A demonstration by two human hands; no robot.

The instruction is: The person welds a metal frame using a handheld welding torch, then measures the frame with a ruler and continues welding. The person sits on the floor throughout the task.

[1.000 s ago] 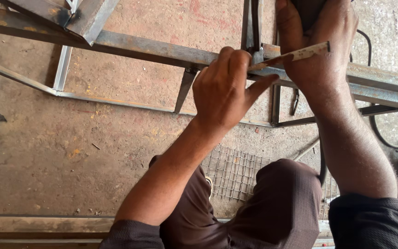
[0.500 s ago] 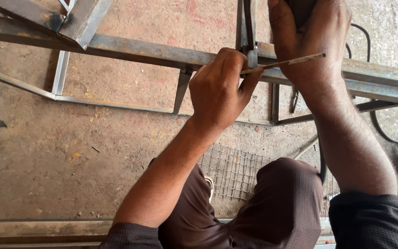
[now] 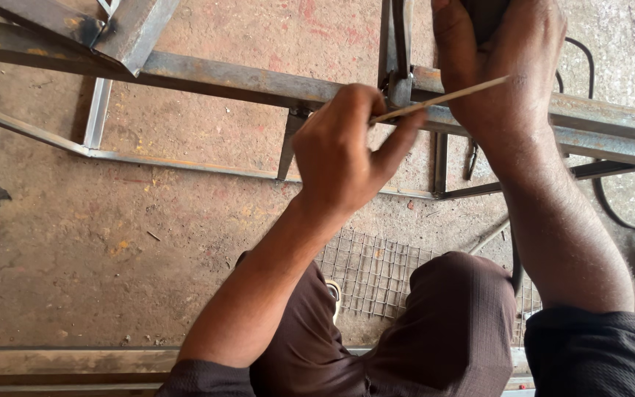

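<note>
The right hand (image 3: 505, 70) grips something dark — cut off by the top edge, unidentifiable.

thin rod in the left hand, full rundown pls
The thin rod is straight, slim and pale grey, metal by the look of it. It lies slanted, rising to the right, above the rusty steel frame bar. The left hand pinches its lower end between the fingertips; its upper end crosses in front of the right hand. Whether it touches that hand is unclear.

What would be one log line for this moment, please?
left hand: pinches thin rod | right hand: grips dark handle at top edge, above steel bar | wire mesh: on floor
</note>
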